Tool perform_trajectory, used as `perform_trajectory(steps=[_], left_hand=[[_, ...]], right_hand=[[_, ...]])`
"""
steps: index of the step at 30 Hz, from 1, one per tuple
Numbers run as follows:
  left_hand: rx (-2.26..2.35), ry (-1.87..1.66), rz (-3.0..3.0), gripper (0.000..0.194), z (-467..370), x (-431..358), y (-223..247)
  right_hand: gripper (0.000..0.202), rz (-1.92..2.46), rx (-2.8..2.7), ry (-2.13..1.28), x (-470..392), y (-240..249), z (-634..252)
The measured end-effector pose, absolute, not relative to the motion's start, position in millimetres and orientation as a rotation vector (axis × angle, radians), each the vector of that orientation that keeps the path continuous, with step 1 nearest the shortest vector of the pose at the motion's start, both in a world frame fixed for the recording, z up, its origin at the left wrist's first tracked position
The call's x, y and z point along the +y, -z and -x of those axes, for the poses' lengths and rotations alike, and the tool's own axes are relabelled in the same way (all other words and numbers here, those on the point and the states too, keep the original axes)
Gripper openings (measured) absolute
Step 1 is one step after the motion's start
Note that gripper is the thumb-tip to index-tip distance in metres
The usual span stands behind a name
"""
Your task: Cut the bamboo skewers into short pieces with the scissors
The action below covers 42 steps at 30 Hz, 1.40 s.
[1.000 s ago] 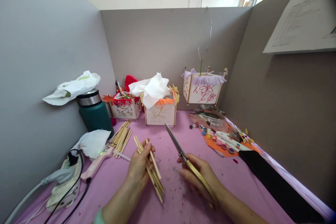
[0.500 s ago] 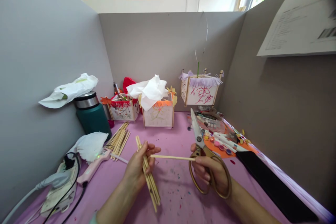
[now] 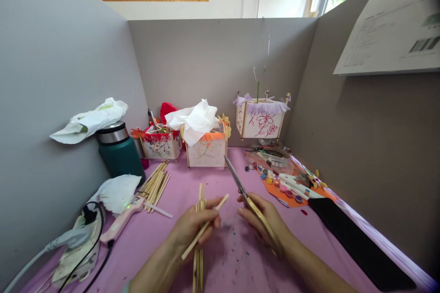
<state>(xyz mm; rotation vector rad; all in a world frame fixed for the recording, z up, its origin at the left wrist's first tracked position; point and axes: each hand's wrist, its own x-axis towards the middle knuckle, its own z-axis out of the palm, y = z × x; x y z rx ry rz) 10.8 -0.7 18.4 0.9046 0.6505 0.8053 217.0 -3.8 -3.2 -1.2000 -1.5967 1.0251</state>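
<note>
While the left hand (image 3: 193, 220) wraps round a bundle (image 3: 198, 268) of sticks, one stick (image 3: 195, 240) slanting across it, the right hand (image 3: 271, 217), firmly curled, grips scissors (image 3: 255, 209), seen edge-on and apart from the bundle. The bundle looks unjoined, apparently yet to be worked; a pile (image 3: 158, 185) lies beyond. Farther back, three trimmed boxes (image 3: 206, 154) look finished.
</note>
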Motion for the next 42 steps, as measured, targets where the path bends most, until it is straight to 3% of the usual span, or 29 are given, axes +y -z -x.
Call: perform_trajectory(steps=[4, 11, 16, 21, 29, 37, 42], left_hand=[[0.71, -1.0, -0.816, 0.039, -2.3, 5.1, -18.6], [0.759, -1.116, -0.747, 0.032, 1.3, 8.3, -12.2], [0.695, -1.101, -0.779, 0.033, 5.5, 10.0, -6.3], [0.684, -1.224, -0.813, 0.054, 3.8, 12.0, -6.9], [0.855, -1.446, -1.154, 0.031, 17.2, -29.3, -50.6], [1.226, -1.373, -1.273, 0.031, 21.4, -50.4, 16.9], [1.276, -1.374, -1.346, 0.025, 17.6, -59.2, 28.2]], right_hand=[[0.019, 1.414, -1.912, -0.435, -3.9, 7.0, -219.8], [0.031, 1.566, -2.09, -0.112, -13.2, 9.4, -211.6], [0.022, 1.827, -2.057, -0.064, -4.8, 18.2, -218.4], [0.048, 1.763, -2.044, -0.195, -0.6, 17.7, -225.7], [0.05, 1.553, -1.969, -0.149, 5.2, 18.5, -233.6], [0.048, 1.654, -1.973, -0.072, 11.9, 36.9, -244.8], [0.045, 1.668, -1.943, -0.065, 18.4, 46.0, -250.5]])
